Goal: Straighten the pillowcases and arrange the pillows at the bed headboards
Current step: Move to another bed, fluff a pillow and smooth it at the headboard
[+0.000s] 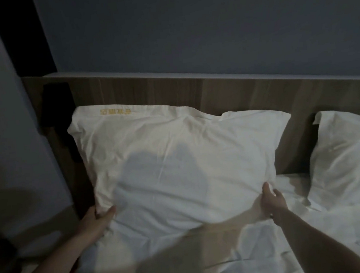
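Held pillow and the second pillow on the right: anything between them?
No object: in the head view, only bare wooden headboard and rumpled white sheet separate the held pillow from the second pillow.

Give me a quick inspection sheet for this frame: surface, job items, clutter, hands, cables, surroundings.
Surface: bed sheet, white, rumpled, dimly lit.
Job's things: near pillow propped against the wooden headboard, case creased, yellow lettering along its top edge; second pillow leans on the headboard to the right, apart from the first.
Clutter: nothing seen.
Hands: left hand grips the near pillow's lower left corner; right hand grips its lower right corner.
Cables: nothing seen.
Surroundings: blue-grey wall above the headboard; dark object at the headboard's left end, too dark to identify.
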